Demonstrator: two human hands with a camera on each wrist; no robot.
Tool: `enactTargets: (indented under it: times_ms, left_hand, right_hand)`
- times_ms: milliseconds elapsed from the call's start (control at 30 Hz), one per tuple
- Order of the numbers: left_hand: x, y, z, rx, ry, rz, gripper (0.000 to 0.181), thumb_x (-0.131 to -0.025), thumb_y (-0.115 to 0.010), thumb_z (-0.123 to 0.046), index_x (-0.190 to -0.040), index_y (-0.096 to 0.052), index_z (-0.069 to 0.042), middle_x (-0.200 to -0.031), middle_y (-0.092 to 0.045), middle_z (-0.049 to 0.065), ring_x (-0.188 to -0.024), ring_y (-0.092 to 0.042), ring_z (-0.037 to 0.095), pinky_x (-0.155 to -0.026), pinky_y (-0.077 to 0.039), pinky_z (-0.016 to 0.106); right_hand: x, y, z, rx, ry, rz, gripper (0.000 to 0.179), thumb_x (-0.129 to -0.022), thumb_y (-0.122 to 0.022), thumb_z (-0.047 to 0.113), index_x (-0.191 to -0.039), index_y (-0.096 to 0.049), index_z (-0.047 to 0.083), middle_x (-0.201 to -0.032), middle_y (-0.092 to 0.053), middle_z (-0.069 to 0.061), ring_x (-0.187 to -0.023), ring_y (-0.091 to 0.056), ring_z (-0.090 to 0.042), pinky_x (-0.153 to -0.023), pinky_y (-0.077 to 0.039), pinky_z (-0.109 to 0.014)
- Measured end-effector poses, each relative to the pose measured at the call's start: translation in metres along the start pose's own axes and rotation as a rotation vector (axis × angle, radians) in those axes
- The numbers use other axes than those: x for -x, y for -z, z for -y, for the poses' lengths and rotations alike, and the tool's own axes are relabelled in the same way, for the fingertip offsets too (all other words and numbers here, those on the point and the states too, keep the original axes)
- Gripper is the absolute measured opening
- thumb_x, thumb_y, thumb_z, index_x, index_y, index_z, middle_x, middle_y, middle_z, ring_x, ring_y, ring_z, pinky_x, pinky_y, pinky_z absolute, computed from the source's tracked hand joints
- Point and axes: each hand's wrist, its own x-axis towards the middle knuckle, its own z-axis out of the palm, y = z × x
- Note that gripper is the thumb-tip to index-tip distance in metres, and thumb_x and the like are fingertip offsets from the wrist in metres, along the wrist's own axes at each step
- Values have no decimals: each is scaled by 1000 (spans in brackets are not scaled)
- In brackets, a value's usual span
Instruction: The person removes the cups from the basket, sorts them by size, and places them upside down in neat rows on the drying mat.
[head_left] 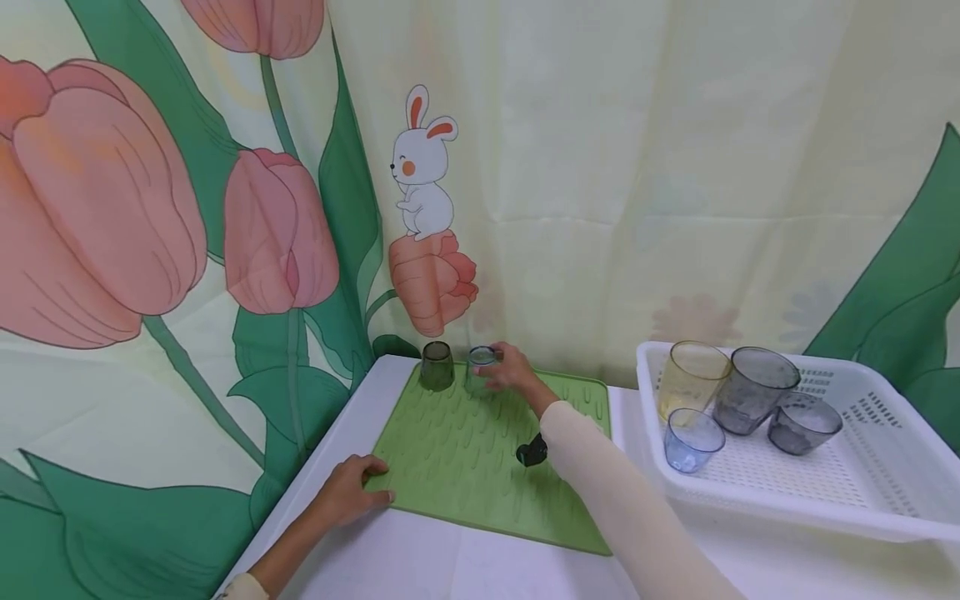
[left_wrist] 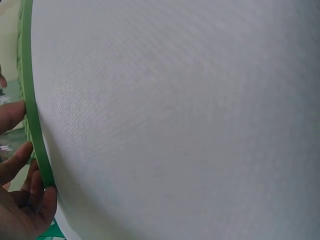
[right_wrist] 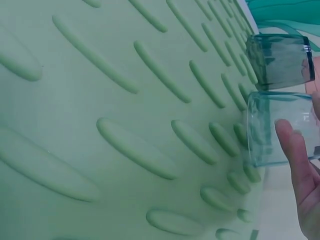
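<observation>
My right hand (head_left: pixel 510 369) holds a clear bluish glass (head_left: pixel 480 360) at the back of the green drying mat (head_left: pixel 465 450). In the right wrist view the fingers lie along the side of this glass (right_wrist: pixel 267 130), whose wide rim is against the mat. A dark green-grey glass (head_left: pixel 437 367) stands upside down just left of it, base up. My left hand (head_left: pixel 351 492) rests at the mat's left front corner. The left wrist view shows its fingertips touching the mat's green edge (left_wrist: pixel 36 115).
At the right a white perforated basket (head_left: pixel 780 504) contains an amber glass (head_left: pixel 693 379), a tall grey glass (head_left: pixel 753 392), a small grey glass (head_left: pixel 804 423) and a small blue glass (head_left: pixel 693 442). A printed curtain (head_left: pixel 570 167) hangs behind the white table (head_left: pixel 442 558).
</observation>
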Motion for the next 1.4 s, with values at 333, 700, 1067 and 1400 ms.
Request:
enactTargets:
  times_ms: [333,700,1067,1400]
  left_hand:
    - [-4,-4,-9,2,-15,21,41,-76,-87,-18,-111,-70,-5,-103,-62,7,-93,-56,19,-82,-48,38]
    - [-5,-2,-13,-46,-9,34,42,-77,-86,-19,-113,-69,-4,-107,-64,8,-101,-61,24,-88,-50,42]
    - [-5,2,-15,-75,15,67,43,-79,-85,-20,-115,-68,-2,-111,-65,11,-108,-62,31,-91,-51,48]
    - [-7,2,-25,-74,3,86,44,-80,-84,-21,-116,-67,-1,-113,-67,12,-112,-61,36,-93,-51,51]
  right_hand:
    - [6,15,-3,71,-17,4,84,-89,-78,21,-155,-30,3,-154,-42,-23,-88,-75,-33,-74,-61,-34]
    - [31,34,-4,135,11,-38,84,-90,-77,32,-154,-31,2,-153,-43,-22,-86,-74,-29,-79,-60,-34]
    - [70,49,-1,63,30,-69,76,-88,-79,31,-148,-40,4,-147,-50,-18,-79,-72,-26,-75,-59,-33]
    - [122,56,-5,70,75,-18,74,-85,-82,28,-145,-46,4,-139,-57,-16,-79,-74,-31,-77,-59,-39]
